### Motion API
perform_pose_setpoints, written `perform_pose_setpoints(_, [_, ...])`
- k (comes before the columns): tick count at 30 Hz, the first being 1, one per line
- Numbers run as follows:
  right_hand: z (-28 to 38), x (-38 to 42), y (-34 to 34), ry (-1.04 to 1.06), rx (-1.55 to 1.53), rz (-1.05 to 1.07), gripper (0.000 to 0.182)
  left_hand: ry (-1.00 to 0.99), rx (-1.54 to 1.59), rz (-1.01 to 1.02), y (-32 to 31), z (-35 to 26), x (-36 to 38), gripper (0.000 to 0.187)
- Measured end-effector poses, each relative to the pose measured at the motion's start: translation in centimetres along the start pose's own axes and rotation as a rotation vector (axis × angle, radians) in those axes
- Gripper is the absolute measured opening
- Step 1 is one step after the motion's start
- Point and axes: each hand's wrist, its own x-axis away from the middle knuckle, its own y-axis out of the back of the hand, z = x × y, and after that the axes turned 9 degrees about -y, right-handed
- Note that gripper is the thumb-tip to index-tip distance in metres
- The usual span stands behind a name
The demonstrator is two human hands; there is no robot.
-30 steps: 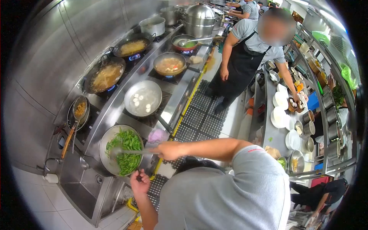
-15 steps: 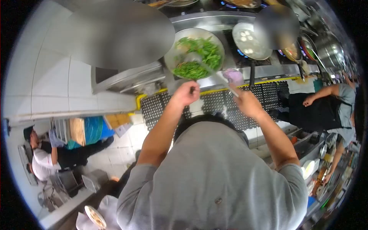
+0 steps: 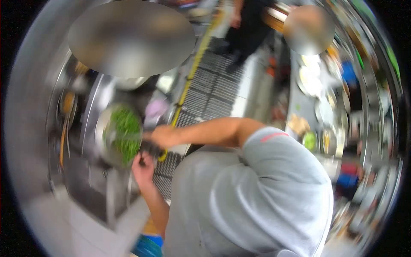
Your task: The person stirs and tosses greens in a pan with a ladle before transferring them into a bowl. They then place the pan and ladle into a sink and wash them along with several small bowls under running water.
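Observation:
A wide pale pan (image 3: 101, 127) sits on the stove at left, filled with chopped leafy greens (image 3: 125, 122). My left hand (image 3: 144, 170) is closed at the pan's near edge, around what looks like its short dark handle. Just beside it, my right hand (image 3: 165, 136) grips the handle of a metal cooking spoon (image 3: 128, 136). The spoon reaches across the greens; motion blur hides the shape of its head. A pink cloth (image 3: 157, 108) lies on the stove's front ledge near my right hand.
A yellow pipe (image 3: 190, 83) runs along the stove front, above black rubber mats (image 3: 209, 79). A co-worker in dark clothing (image 3: 250, 32) stands ahead. At right, a counter holds white plates (image 3: 309, 81) and a bowl of something green (image 3: 309, 140). Another pan (image 3: 67, 103) is at far left.
The view has swung to the right, so the stove and pan now appear at left and the counter shows more. Both hands keep their holds on the pan handle and the spoon.

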Motion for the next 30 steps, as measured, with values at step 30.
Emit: perform_pose_setpoints(30, [2.0,11.6,8.3,0.097,0.32,-0.096,0.057,0.033,-0.026,0.279,-2.1,-1.2,3.0,0.021])
